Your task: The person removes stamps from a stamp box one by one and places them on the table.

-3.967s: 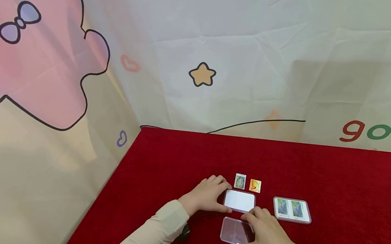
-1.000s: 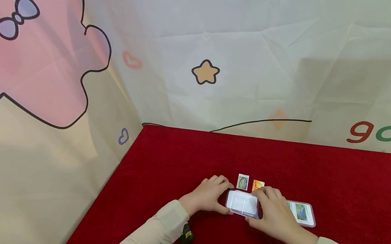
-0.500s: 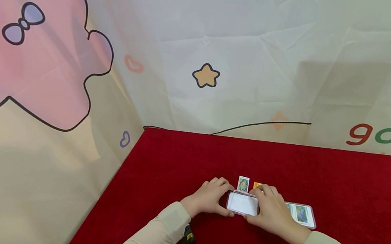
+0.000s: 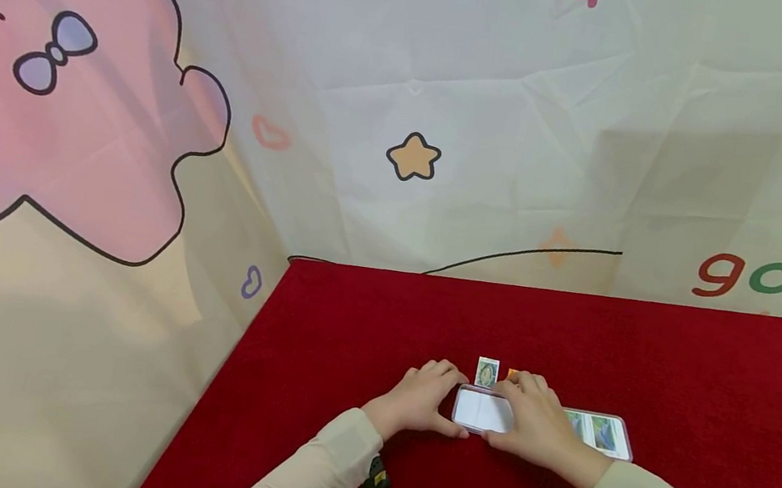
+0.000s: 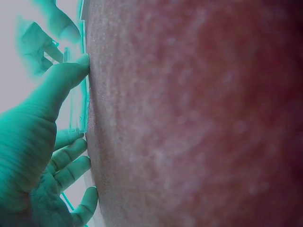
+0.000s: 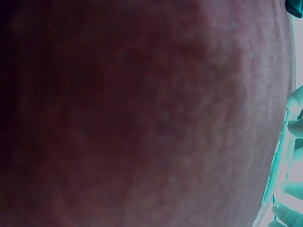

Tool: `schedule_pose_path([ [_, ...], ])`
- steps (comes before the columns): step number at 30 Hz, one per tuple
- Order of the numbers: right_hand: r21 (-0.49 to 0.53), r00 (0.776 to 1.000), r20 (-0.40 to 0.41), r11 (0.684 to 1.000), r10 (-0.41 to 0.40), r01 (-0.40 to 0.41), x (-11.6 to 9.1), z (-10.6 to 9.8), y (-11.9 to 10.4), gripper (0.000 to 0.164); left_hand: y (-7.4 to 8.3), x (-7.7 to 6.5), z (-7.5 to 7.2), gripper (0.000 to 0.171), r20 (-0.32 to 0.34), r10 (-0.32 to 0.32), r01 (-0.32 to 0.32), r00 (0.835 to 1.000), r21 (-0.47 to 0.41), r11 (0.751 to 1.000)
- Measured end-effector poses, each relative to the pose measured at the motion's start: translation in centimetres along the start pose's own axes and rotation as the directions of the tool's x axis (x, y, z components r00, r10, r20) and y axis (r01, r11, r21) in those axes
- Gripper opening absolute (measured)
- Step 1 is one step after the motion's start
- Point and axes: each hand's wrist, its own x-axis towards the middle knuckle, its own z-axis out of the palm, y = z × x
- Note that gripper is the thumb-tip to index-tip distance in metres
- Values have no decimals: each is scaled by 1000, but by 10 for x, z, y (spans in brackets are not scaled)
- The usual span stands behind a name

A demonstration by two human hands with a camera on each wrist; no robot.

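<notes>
Evidently the work is only partway along. Between the two hands a clear case (image 4: pixel 483 410) lies flat on the red cloth (image 4: pixel 364 324), its visible face plain white with no stamp showing. The left hand (image 4: pixel 416 400) grips its left end, thumb at the near edge and fingers at the far edge; the right hand (image 4: pixel 537 422) holds the other end likewise, thumb and fingers parted just enough to span it. Whether the case is fully pressed together cannot be told. Just beyond the fingertips lies a greenish stamp (image 4: pixel 487 371), loose; an orange stamp (image 4: pixel 512 373) is mostly hidden behind the right hand. To the right of that hand, partly covered by it, a filled case (image 4: pixel 621 439) shows two blue-green stamps and looks finished. Judging by this, both loose stamps remain to be dealt with.
</notes>
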Motion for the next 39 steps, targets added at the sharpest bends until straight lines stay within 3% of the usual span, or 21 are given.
schedule_pose_path([
  [27, 39, 999, 48, 999, -8, 7, 2, -2, 2, 49, 3, -2, 0, 62, -1, -3, 3, 1000, 15, 1000],
  [39, 42, 999, 51, 999, -14, 11, 1, -1, 4, 51, 7, -2, 1, 65, 18, 4, -5, 1000, 77, 997],
])
